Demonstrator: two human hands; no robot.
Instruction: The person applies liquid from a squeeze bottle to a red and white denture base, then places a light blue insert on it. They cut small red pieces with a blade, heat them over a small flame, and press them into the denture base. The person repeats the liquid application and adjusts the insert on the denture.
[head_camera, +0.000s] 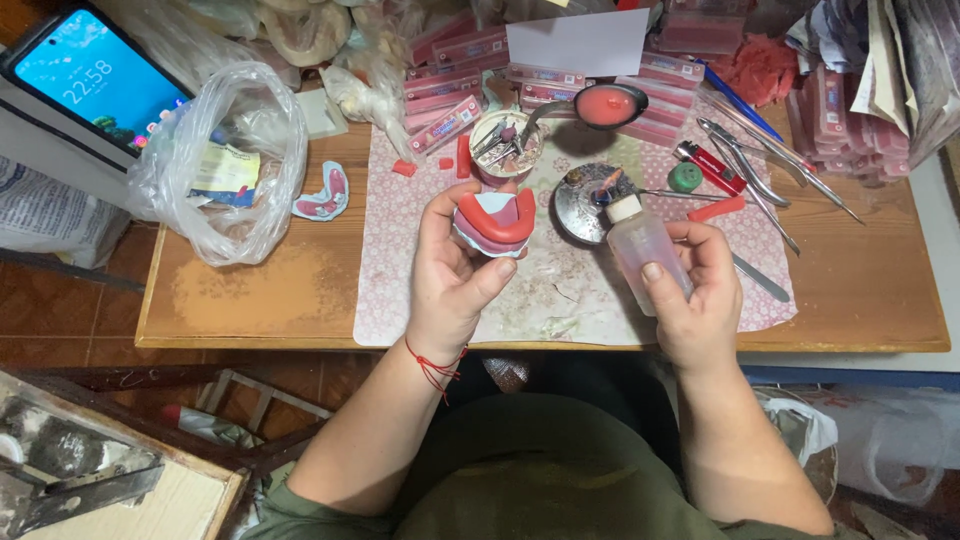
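Note:
My left hand (452, 270) holds a white dental cast topped with a red wax rim (494, 220), raised above the patterned mat (560, 295). My right hand (695, 290) grips a small clear plastic squeeze bottle (640, 245) with a white cap, tilted with its tip toward a round metal dish (580, 205). Both hands sit over the front half of the wooden table (250, 300). A red thread bracelet circles my left wrist.
A small round tin of tools (505, 145), a metal ladle of red wax (605, 105), a red lighter (705, 165), pliers and metal instruments (770, 170) lie behind. Boxes of pink wax (450, 95), a plastic bag (235, 165), another cast (322, 195) and a phone (95, 80) stand left.

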